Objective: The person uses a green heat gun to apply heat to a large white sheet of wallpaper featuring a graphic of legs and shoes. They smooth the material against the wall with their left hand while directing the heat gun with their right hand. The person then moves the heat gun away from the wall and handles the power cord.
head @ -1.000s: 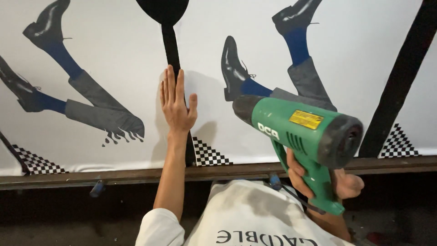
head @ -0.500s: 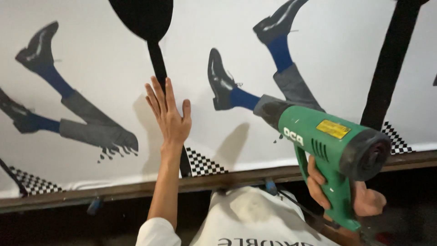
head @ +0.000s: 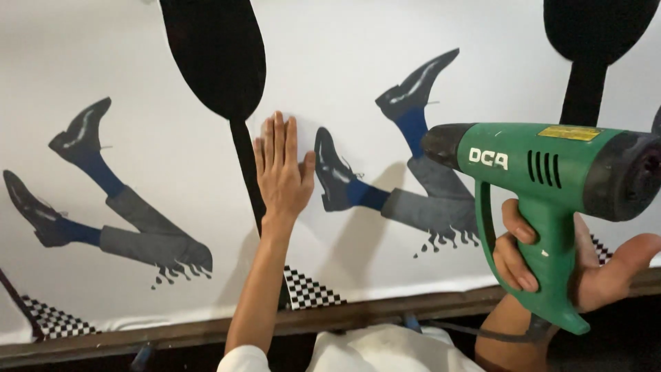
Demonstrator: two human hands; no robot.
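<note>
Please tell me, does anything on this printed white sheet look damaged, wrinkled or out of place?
Nothing stands out. The printed sheet looks smooth where it shows, with no tear or wrinkle visible. The left hand lies flat on it beside a black shape, and the right hand holds a green heat gun clear of the surface.

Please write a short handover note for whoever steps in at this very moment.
Left hand: flat, fingers together, pressed on the white printed sheet, beside the black stem shape.
Right hand: closed on the grip of the green heat gun; nozzle points left toward the printed shoe and leg graphics, clear of the sheet.
Done: sheet lies across the wall down to the wooden ledge.
Left: cannot tell which areas have been heated or smoothed.
</note>
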